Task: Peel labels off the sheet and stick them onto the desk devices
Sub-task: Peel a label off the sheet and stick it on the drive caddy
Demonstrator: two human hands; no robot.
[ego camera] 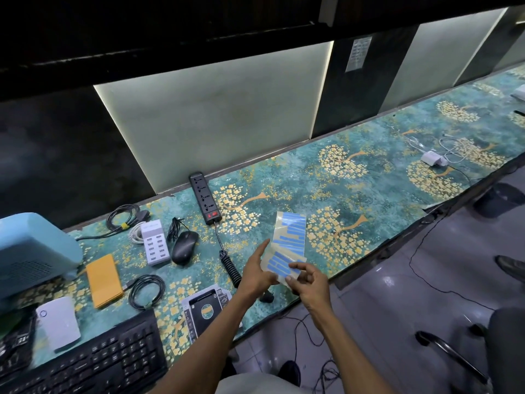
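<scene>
Both hands are up over the front edge of the bench (369, 177). The left hand (257, 270) holds the sheet (288, 240) by its lower left side, with the pointer finger sticking out straight. The right hand (308, 280) pinches the low end of the sheet with curled fingers, at a blue label (279, 264). The sheet is see-through and bent, and it has rows of blue labels on it. It hangs in the air, just above the bench.

A black power strip (205, 198) lies near the back edge, and its cord runs toward the front. Left of the strip sit a black mouse (184, 247) and a white charger (154, 242) with many ports. An orange pad (103, 276) lies farther left, beside a coiled black cable (146, 291). A black keyboard (93, 362) sits at the front left corner, with a white box (58, 322) beside it. A light blue machine (31, 251) stands at the left edge. A white plug (431, 159) with a cable lies far down the bench on the right.
</scene>
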